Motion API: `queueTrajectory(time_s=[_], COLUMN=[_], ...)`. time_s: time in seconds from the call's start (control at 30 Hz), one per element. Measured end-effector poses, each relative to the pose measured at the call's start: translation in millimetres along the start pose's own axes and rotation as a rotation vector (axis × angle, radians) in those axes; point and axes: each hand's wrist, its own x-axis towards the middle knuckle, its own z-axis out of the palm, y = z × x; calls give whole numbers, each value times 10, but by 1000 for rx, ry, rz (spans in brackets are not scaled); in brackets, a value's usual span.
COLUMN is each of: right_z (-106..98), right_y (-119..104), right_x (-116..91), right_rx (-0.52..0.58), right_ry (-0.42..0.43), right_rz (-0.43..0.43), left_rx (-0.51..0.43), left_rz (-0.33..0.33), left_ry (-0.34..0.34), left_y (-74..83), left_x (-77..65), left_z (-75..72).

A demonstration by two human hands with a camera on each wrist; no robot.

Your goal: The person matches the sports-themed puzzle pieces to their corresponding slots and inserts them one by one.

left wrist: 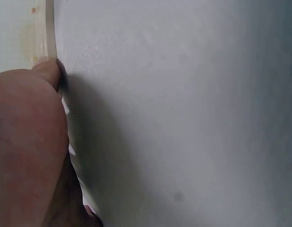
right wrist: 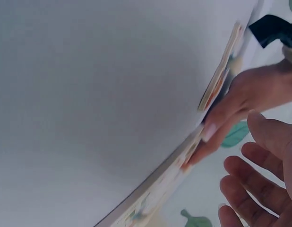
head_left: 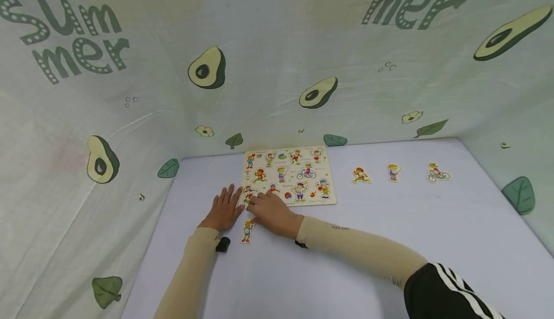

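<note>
A cream picture puzzle board [head_left: 318,197] printed with sporty cartoon children lies near the back wall. My left hand [head_left: 221,211] is spread beside its lower left corner, palm down, its thumb [left wrist: 47,70] at the board's edge. Over that same corner reaches my right hand [head_left: 273,214], fingers loosely bent near a child figure [head_left: 248,193]. In the right wrist view its thumb [right wrist: 266,135] and fingers are apart, with nothing seen between them. Just below the board, between the two hands, lies a loose child-shaped puzzle piece [head_left: 247,231] with a red ball.
To the right of the board, three loose pieces lie in a row: a running child [head_left: 360,175], a child with a bat [head_left: 393,172] and a cyclist [head_left: 437,172]. A white cloth covers the table [head_left: 368,242]. Avocado-printed cloth [head_left: 259,59] hangs behind and at the sides.
</note>
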Motion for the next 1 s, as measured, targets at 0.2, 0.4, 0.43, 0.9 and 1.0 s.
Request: queueTrajectory(time_s=[0.2, 0.4, 0.43, 0.9, 1.0], right_z=[37, 141, 155, 177, 174], right_y=[-141, -257, -275, -409, -414], right_x=[-32, -32, -28, 45, 63], right_rx=[-36, -52, -55, -111, -111], right_ry=[22, 12, 8, -84, -98], right_rz=[-53, -76, -79, -54, -35], left_rx=[2, -22, -23, -11, -19], left_rz=[20, 45, 46, 26, 27], left_ry=[11, 15, 11, -10, -17], left_y=[-28, -62, -70, -87, -82], left_x=[10, 28, 32, 47, 46], left_z=[6, -3, 0, 19, 7])
